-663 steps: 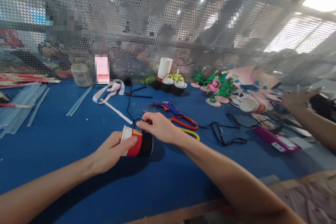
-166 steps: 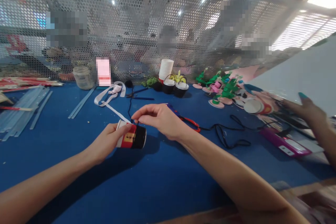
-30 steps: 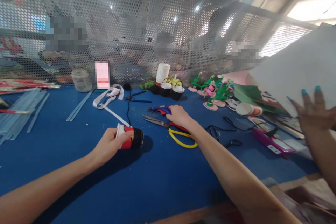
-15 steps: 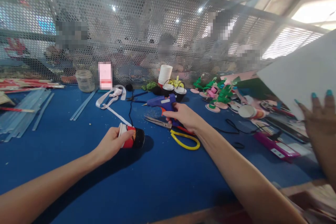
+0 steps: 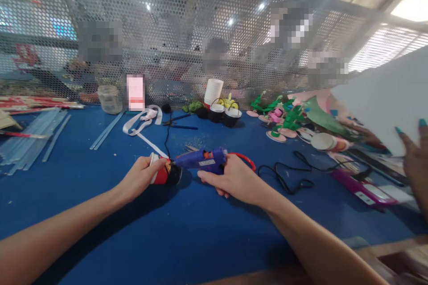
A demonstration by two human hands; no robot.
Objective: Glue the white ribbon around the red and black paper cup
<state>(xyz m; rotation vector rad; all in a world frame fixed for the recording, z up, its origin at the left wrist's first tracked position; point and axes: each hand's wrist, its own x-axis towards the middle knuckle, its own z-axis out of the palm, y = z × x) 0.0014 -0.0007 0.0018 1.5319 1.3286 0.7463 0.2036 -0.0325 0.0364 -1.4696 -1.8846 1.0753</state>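
My left hand is closed round a small paper cup, red with a black end, lying on its side. A white ribbon and a thin black cord run up to it. My right hand grips a blue hot glue gun, its nozzle pointing left and at or very near the cup's side. Behind the glue gun lie scissors, mostly hidden; a bit of blade and a red handle loop show.
Clear glue sticks lie at the left, near a clear jar. Small black-and-white buckets and stacked paper cups stand at the back. Green-and-pink craft pieces, a purple power strip and another person's hand are at right.
My right hand has lifted the glue gun from beside the scissors and brought it down and left to the cup. My left hand keeps its hold. The other person's hand has shifted right.
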